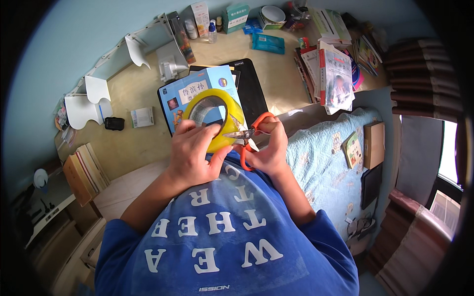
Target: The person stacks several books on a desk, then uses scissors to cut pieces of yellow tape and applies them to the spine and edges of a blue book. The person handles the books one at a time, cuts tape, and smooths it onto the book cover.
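My left hand (197, 150) grips a wide roll of yellowish clear packing tape (230, 109), its fingers wrapped over the near left rim and the thumb below. In my right hand (273, 147) is a pair of scissors (243, 134) with orange handles, fingers through the loops. The blades are spread apart and point left, against or just in front of the tape roll's right side; whether they touch it I cannot tell. Behind the roll lies a light blue book (190, 90), partly hidden by the roll and my left hand.
Under the book is a black laptop-like slab (253, 93) on the desk (133, 89). Stacked books (336, 79) stand at the desk's right end, bottles and boxes (201, 19) along the back. A small white box (142, 117) lies left. To the right is a bed with a light blue quilt (316, 153).
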Available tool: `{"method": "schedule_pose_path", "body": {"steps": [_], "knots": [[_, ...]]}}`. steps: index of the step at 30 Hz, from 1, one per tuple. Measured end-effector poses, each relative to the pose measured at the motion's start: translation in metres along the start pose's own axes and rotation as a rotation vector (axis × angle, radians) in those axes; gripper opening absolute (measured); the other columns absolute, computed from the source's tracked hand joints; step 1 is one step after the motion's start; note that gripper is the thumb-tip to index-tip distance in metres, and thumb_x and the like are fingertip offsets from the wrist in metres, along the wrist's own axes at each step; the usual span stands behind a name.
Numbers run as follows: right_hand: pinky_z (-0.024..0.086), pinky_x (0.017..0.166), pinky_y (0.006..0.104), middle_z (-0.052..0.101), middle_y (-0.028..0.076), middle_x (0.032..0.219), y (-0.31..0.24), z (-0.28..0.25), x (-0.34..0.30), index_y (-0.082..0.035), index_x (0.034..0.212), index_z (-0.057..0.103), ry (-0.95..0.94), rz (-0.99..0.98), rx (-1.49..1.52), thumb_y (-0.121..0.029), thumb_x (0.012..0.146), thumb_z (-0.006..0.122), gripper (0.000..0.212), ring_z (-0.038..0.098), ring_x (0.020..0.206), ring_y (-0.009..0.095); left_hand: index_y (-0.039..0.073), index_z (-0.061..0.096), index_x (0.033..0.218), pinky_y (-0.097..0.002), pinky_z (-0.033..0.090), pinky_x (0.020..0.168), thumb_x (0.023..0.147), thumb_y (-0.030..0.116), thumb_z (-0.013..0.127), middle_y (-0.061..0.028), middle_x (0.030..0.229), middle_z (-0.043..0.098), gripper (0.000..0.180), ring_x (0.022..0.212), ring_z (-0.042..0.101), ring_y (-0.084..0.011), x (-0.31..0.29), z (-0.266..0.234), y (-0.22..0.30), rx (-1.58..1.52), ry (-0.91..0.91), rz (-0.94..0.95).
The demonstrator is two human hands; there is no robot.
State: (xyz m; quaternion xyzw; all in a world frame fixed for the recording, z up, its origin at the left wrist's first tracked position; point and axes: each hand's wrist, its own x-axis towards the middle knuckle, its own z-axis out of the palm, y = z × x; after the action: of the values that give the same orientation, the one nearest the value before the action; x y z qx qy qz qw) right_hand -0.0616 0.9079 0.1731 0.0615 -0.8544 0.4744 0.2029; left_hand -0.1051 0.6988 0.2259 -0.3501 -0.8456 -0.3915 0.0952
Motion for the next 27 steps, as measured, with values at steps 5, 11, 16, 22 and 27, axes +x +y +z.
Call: {"method": "schedule_pose_path", "body": {"steps": [5, 11, 16, 22, 27], "knots": [[0.047, 0.066, 0.0397, 0.060, 0.008, 0.080, -0.005, 0.000, -0.003, -0.006, 0.093, 0.050, 0.045, -0.041, -0.051, -0.024, 0.054, 0.097, 0.063, 0.059, 0.076, 0.029, 0.002, 0.059, 0.108, -0.0371, 0.042, 0.079, 0.077, 0.016, 0.078, -0.0109, 0.087, 0.071, 0.039, 0.074, 0.067, -0.0254, -0.003, 0.000, 0.000, -0.023, -0.008, 0.012], [0.048, 0.068, 0.0394, 0.061, 0.010, 0.083, -0.010, -0.002, -0.006, -0.004, 0.095, 0.052, 0.119, -0.154, -0.192, -0.018, 0.052, 0.095, 0.062, 0.060, 0.075, 0.029, 0.001, 0.059, 0.106, -0.0379, 0.042, 0.079, 0.077, 0.016, 0.078, -0.0113, 0.087, 0.070, 0.038, 0.072, 0.065, -0.0271, -0.004, 0.000, 0.003, -0.036, -0.018, 0.023], [0.052, 0.072, 0.0398, 0.062, 0.015, 0.085, -0.010, -0.003, -0.012, -0.002, 0.093, 0.052, 0.121, -0.126, -0.243, -0.012, 0.050, 0.094, 0.061, 0.061, 0.073, 0.031, 0.000, 0.060, 0.104, -0.0390, 0.043, 0.077, 0.077, 0.015, 0.077, -0.0124, 0.085, 0.070, 0.036, 0.068, 0.063, -0.0298, -0.006, 0.001, 0.004, -0.047, -0.013, 0.036], [0.053, 0.074, 0.0398, 0.063, 0.013, 0.079, -0.016, -0.004, -0.009, -0.002, 0.090, 0.052, 0.148, -0.172, -0.237, -0.010, 0.052, 0.092, 0.056, 0.062, 0.073, 0.030, 0.002, 0.059, 0.107, -0.0374, 0.041, 0.080, 0.076, 0.017, 0.078, -0.0107, 0.086, 0.071, 0.039, 0.072, 0.066, -0.0254, -0.009, 0.000, 0.005, -0.010, -0.008, 0.039], [0.053, 0.074, 0.0400, 0.064, 0.014, 0.079, -0.019, -0.004, -0.009, -0.002, 0.090, 0.053, 0.144, -0.181, -0.217, -0.008, 0.054, 0.091, 0.053, 0.062, 0.071, 0.030, 0.001, 0.059, 0.107, -0.0372, 0.041, 0.080, 0.077, 0.017, 0.078, -0.0109, 0.085, 0.071, 0.039, 0.071, 0.066, -0.0250, -0.010, -0.002, 0.007, -0.014, -0.007, 0.036]]}}
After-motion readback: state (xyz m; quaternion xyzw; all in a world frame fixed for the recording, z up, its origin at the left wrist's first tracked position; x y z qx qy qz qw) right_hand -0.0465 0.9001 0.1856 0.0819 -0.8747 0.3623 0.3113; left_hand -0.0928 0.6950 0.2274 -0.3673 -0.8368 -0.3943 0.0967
